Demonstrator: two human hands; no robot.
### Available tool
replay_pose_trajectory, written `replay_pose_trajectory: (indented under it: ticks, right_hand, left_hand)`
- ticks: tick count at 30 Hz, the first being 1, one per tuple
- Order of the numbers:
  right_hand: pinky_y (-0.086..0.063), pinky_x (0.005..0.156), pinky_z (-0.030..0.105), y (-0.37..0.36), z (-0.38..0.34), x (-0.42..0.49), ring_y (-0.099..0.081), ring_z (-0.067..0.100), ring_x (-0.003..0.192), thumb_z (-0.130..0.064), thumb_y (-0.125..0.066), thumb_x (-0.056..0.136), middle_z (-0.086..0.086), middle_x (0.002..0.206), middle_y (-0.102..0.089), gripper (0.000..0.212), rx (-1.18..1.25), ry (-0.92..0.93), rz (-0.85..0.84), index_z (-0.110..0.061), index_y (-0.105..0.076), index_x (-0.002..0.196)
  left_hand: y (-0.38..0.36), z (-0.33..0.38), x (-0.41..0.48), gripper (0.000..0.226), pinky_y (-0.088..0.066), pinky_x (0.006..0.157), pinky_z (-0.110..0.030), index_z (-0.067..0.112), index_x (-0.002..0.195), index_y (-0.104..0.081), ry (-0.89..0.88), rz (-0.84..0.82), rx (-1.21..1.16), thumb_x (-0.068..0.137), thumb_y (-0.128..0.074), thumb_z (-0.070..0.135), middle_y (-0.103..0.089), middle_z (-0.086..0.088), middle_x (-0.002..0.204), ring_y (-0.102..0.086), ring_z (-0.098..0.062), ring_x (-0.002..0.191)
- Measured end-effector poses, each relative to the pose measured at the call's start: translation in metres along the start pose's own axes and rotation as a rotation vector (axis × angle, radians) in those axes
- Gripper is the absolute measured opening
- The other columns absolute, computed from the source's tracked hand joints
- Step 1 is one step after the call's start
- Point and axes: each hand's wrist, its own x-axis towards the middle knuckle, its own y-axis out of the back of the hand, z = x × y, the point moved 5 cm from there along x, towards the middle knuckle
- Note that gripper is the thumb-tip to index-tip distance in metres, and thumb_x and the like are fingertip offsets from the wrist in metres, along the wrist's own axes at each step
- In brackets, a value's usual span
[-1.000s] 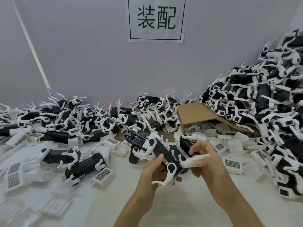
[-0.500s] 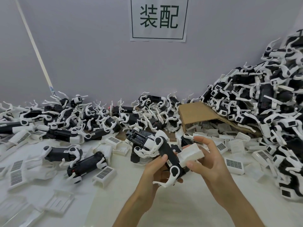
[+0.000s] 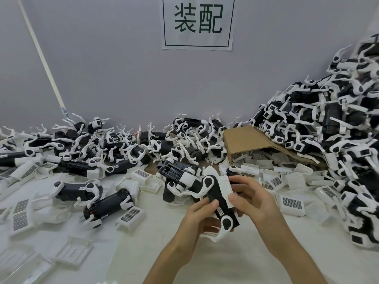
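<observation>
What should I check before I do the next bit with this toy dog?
1. Left hand grips the black-and-white plastic toy dog: ok.
2. Right hand pinches the flat white plastic cover against the dog's body: ok.
3. Cover lined up along the body: ok.
4. Cover clicked fully in: cannot tell, the seam is hidden.
5. Curved white plastic leg hangs free below, away from the cover: ok.
6. Spare white covers with dark striped labels lie near the right hand: ok.
</observation>
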Motion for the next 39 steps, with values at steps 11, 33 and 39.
replay_pose_trajectory:
  ticks: [11, 33, 39]
  right_hand:
    - [-0.050, 0.069, 0.017, -0.002, 0.004, 0.000, -0.068, 0.009, 0.085, -0.031, -0.077, 0.078, -0.001, 0.099, -0.073, 0.018, -0.103, 0.020, -0.044, -0.033, -0.070, 0.094]
    - [-0.055, 0.068, 0.029, -0.003, 0.009, 0.002, -0.067, 0.020, 0.083, -0.015, -0.058, 0.098, -0.002, 0.097, -0.074, 0.016, -0.149, -0.018, -0.021, -0.021, -0.065, 0.111]
    - [-0.058, 0.081, 0.029, -0.004, 0.016, 0.002, -0.071, 0.014, 0.092, -0.036, -0.060, 0.087, 0.000, 0.099, -0.076, 0.035, -0.066, -0.175, -0.079, -0.017, -0.062, 0.116]
  left_hand:
    - [0.000, 0.004, -0.001, 0.056, -0.053, 0.079, -0.033, 0.019, 0.117, -0.072, -0.003, -0.022, 0.014, 0.080, -0.061, 0.059, -0.073, -0.019, 0.108, -0.071, -0.032, 0.089]
    - [0.002, -0.001, 0.003, 0.052, -0.056, 0.080, -0.035, 0.019, 0.108, -0.076, -0.028, 0.007, -0.001, 0.082, -0.059, 0.061, -0.074, -0.015, 0.106, -0.071, -0.027, 0.092]
    - [0.005, -0.007, 0.006, 0.052, -0.047, 0.078, -0.033, 0.021, 0.103, -0.077, -0.014, 0.051, 0.061, 0.085, -0.050, 0.061, -0.071, -0.007, 0.094, -0.063, -0.019, 0.084]
